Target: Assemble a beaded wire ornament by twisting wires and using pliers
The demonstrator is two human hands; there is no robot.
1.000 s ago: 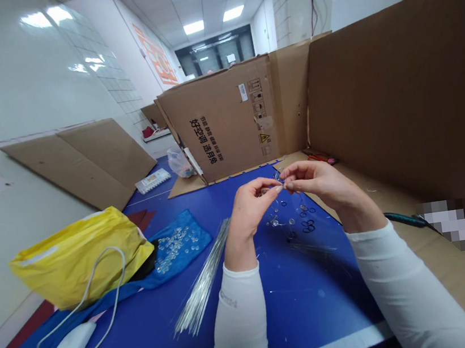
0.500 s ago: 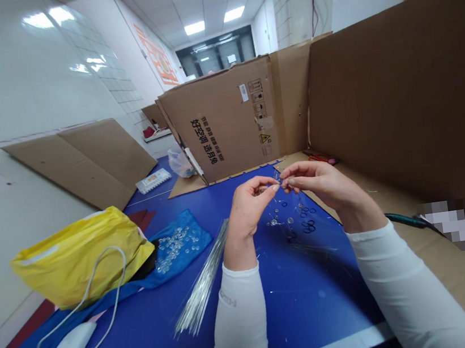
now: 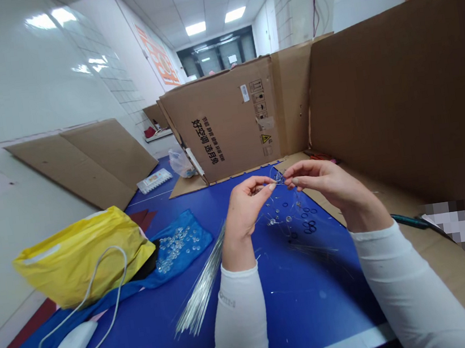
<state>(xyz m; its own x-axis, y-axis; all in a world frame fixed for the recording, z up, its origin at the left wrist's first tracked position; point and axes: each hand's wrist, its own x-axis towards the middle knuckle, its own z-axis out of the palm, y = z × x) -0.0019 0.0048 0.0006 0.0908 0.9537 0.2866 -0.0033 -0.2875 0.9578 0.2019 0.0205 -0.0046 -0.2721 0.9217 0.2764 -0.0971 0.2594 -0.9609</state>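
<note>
Holding one thin wire [image 3: 277, 183] (left hand [image 3: 247, 205], right hand [image 3: 325, 181])

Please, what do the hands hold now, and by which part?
The left hand and right hand pinch a thin wire piece between their fingertips; the exact part held is too small to tell.

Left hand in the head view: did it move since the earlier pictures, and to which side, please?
Yes. The left hand has shifted a little to the left, judged against the printed cardboard box behind it.
</note>
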